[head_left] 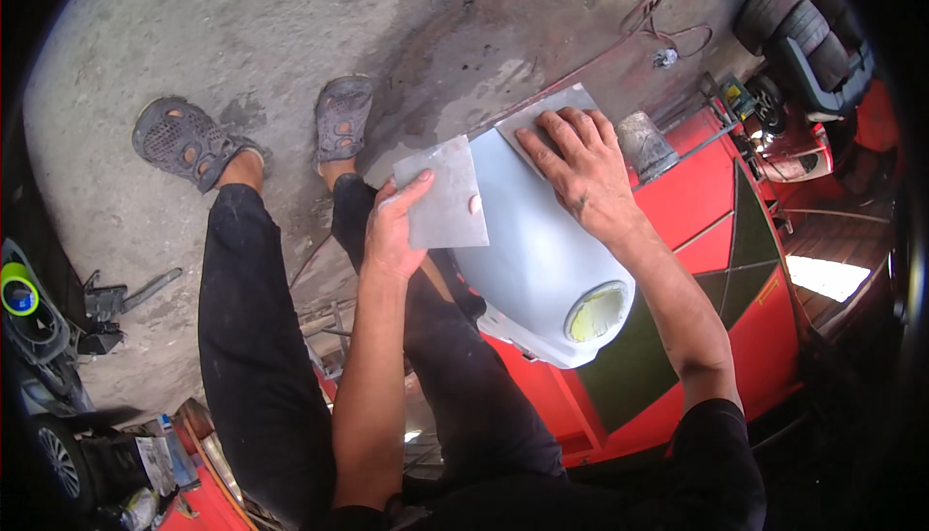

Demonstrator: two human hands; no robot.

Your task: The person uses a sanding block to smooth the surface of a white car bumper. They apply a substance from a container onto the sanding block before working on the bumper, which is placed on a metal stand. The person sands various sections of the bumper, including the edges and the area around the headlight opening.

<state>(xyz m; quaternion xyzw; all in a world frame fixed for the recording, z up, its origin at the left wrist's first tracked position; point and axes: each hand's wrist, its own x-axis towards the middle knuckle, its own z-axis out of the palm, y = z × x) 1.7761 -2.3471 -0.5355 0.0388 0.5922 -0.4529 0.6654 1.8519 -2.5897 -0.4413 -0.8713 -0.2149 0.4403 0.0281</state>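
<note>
My left hand [392, 226] grips a thin grey square sheet [447, 192], likely sandpaper, with the thumb on top and a fingertip showing at its right edge. My right hand [587, 168] is pressed over a second grey sheet [571, 100], likely sandpaper too, at the far end of a rounded pale grey shell. That shell [537, 241] looks like a motorcycle fuel tank, and a round yellowish patch [597, 313] marks its near end. The left sheet overlaps the shell's left edge in view; I cannot tell whether they touch.
Beneath and right of the shell is a red surface [692, 221] with dark green panels [634, 376]. A grey dusty cup-like container [646, 147] stands there. Tyres [774, 8] are stacked far right. A cable [600, 57] crosses the concrete floor [261, 28]. Car parts [58, 337] lie left.
</note>
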